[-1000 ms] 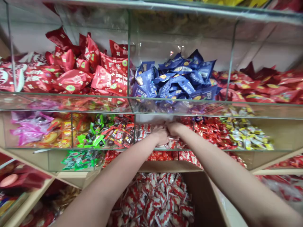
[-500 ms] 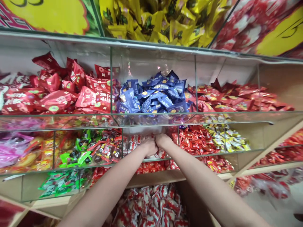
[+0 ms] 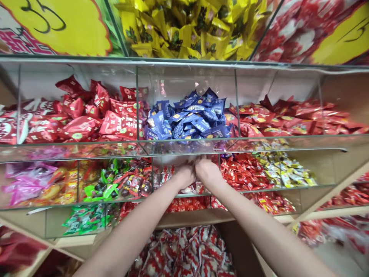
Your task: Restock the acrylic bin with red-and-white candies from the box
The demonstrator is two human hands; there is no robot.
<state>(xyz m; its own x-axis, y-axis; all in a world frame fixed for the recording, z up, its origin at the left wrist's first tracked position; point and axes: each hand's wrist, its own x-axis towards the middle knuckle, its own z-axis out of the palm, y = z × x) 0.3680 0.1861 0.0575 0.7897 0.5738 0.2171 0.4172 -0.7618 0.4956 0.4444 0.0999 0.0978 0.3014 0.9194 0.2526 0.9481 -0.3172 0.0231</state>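
Note:
Both my hands reach side by side into a clear-walled compartment of red-and-white wrapped candies on the middle shelf. My left hand and my right hand touch each other, knuckles up, fingers curled down into the candies. The fingertips are hidden behind the glass shelf edge above, so what they grip does not show. Right over them lies a heap of blue packets.
Red packets fill the bin left of the blue ones, darker red ones the bin to the right. Green, orange and pink candies lie left of my hands, red and yellow ones right. Yellow packets sit on top.
The view has tilted upward, bringing the top shelf of yellow packets into sight. My hands stay together in the same compartment, a little lower in the picture.

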